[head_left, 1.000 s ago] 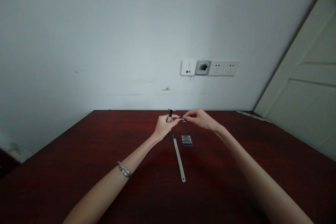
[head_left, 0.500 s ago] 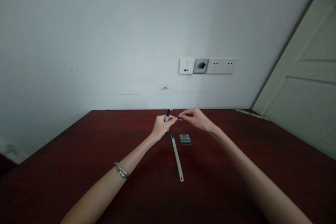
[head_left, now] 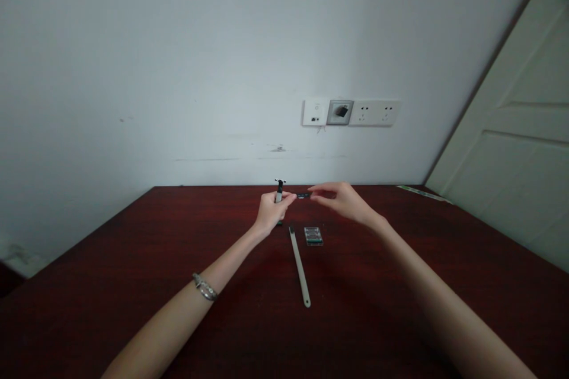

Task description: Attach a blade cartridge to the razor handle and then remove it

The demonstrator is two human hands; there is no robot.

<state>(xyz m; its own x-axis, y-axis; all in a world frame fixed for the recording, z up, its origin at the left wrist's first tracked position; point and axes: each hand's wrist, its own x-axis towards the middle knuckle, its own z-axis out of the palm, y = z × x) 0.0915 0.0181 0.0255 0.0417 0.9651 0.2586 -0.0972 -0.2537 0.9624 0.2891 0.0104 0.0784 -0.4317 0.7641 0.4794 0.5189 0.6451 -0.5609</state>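
Observation:
In the middle of the head view my left hand [head_left: 269, 213] is closed round a razor [head_left: 279, 192], its T-shaped head up and its black and light grey handle rising from the fist. The thumb and forefinger of this hand also pinch one end of a small dark slotted strip [head_left: 303, 195], which looks like a razor blade. At its other end my right hand [head_left: 344, 201] has its fingertips on the strip. Just below lie a clear plastic case [head_left: 313, 235] and a long flat pale stick [head_left: 300, 269] with a dark tip and a hole at its near end.
The dark red wooden table [head_left: 213, 320] runs back to a white wall. A patterned strip [head_left: 424, 194] lies at the far right edge. Wall sockets [head_left: 373, 113] and a plug [head_left: 341, 111] are above, with a pale door [head_left: 524, 148] on the right.
My right hand has shifted a little to the right, so more of the dark strip shows between the hands. My left hand and the razor have moved slightly left and up.

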